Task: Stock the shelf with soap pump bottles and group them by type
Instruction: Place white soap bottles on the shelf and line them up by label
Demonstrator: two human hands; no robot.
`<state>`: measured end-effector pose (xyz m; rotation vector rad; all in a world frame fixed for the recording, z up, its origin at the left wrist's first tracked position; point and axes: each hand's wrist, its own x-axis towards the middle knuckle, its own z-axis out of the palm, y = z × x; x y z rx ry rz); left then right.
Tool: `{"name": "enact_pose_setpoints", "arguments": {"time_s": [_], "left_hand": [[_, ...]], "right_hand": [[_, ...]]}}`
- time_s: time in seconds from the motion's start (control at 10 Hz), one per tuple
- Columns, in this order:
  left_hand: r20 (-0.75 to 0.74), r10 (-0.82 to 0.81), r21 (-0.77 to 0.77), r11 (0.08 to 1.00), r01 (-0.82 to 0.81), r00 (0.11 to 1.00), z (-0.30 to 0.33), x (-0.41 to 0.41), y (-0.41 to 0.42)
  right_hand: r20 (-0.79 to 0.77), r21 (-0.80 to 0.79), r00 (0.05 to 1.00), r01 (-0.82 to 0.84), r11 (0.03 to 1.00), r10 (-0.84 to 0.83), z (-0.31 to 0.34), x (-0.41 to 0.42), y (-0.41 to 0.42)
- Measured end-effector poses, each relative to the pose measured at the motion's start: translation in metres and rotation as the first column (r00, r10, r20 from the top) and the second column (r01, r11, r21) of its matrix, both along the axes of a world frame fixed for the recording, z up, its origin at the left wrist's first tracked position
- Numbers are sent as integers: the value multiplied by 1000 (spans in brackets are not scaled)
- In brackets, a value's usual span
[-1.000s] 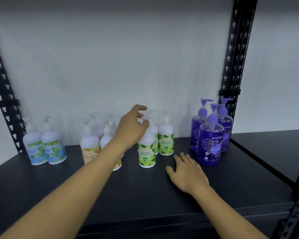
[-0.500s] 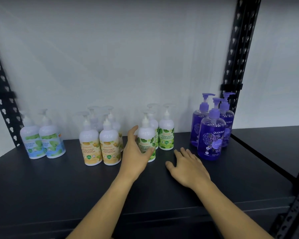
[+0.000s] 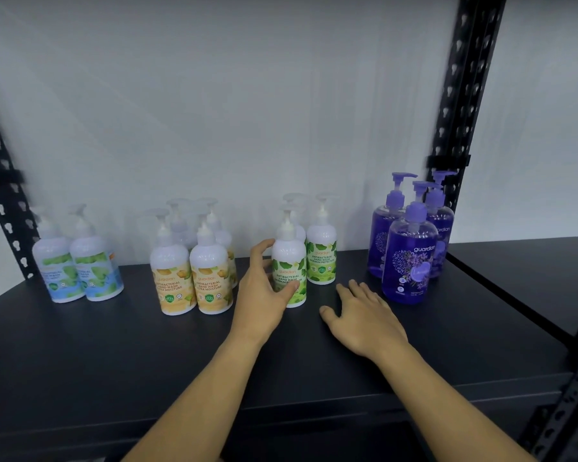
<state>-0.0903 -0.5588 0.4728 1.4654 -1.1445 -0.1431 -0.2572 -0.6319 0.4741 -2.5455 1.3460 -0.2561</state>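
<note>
- Head view looks down on a dark shelf with four groups of pump bottles along the back wall.
- Left hand wraps the front green bottle: thumb across the label, fingers curled round its far side. The bottle stands upright on the shelf, just ahead of two more green bottles.
- Right hand lies flat on the shelf, fingers spread and straight, holding nothing, between the green group and the purple bottles.
- Yellow bottles stand close to the left of the gripped one; blue-labelled bottles are well apart at far left.
- Grouping looks nearly done; this grip is probably a last nudge into line.
- Risks, as I judge them:
  - The hold is low on a tall, narrow bottle, so a quick push could tip it.
  - Pushed back, it could knock the green pair behind into the wall.
  - The left knuckles sit near the yellow bottles; a sideways shift could bump them out of their block.
</note>
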Motion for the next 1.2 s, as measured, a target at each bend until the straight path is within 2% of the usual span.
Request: {"name": "enact_pose_setpoints", "arguments": {"time_s": [0.5, 1.2], "left_hand": [[130, 26, 6, 1000, -27, 991, -2, -5, -5], [146, 65, 1, 998, -66, 987, -6, -3, -9]], "right_hand": [[3, -6, 1000, 3, 1000, -3, 0, 0, 1], [1, -14, 1000, 5, 1000, -5, -1, 0, 1]]}}
